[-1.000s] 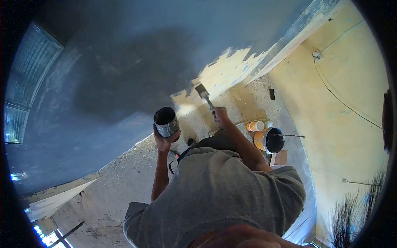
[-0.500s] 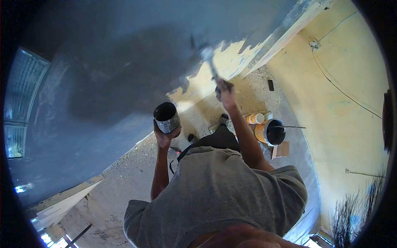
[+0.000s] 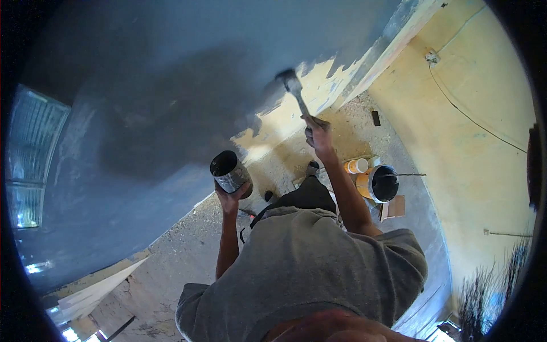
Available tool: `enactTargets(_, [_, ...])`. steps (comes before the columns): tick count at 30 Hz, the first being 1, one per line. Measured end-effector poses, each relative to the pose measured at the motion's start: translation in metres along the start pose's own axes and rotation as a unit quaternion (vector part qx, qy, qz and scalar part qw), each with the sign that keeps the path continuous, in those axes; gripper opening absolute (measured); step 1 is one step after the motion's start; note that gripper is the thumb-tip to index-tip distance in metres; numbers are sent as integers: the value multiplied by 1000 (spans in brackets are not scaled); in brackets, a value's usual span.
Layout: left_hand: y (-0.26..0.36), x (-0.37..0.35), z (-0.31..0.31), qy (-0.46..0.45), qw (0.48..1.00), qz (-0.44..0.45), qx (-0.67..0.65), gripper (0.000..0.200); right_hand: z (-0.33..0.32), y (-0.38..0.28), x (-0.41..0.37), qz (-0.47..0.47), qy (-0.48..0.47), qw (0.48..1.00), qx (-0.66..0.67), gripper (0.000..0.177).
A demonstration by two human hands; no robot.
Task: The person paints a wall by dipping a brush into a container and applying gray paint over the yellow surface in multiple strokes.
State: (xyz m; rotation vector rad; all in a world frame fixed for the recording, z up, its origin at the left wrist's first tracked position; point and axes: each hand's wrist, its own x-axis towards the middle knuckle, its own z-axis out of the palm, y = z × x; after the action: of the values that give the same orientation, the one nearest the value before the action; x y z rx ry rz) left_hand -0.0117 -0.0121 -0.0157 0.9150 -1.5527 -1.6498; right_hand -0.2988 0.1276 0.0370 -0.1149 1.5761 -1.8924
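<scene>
My right hand (image 3: 318,132) grips the handle of a paintbrush (image 3: 293,87). Its bristles press on the wall (image 3: 171,85) at the edge where fresh grey-blue paint meets a bare yellow patch (image 3: 296,108). My left hand (image 3: 231,196) holds a small metal paint can (image 3: 229,172) from below, tilted with its dark opening towards the wall. The can hangs lower and to the left of the brush, away from the wall. My grey shirt fills the lower middle of the view.
An orange bucket (image 3: 379,183) with a dark inside and a small orange-and-white container (image 3: 357,166) stand on the gritty floor by my feet. A yellow side wall (image 3: 473,114) with a cable rises on the right. A window (image 3: 28,165) sits at the left.
The brush went up the wall from the yellow patch, then came slightly down and right onto the paint edge. The can tilted a little and stayed near the same place.
</scene>
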Motion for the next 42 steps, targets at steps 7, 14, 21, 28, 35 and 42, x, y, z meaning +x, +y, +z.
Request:
enactTargets(7, [5,8,23,-17,999,3,31,83,28,-99,-21,-239,-26,965,107,31])
enactTargets(14, [24,12,47,-19,998,44,35,83,-36,134,66,-133,71,962,-228,26])
enactTargets(21, [2,3,55,-19,1000,4,12,83,-70,161,91,-262,7,943,-206,27])
enactTargets(28, [-12,13,83,-11,1000,20,-1,81,-26,-66,14,-287,17,955,-74,27])
enactTargets(35, [17,35,125,-41,998,39,26,84,-43,-10,74,-205,66,958,-187,35])
enactTargets(42, [-12,43,122,-54,998,38,14,83,-116,92,84,44,120,954,-272,33])
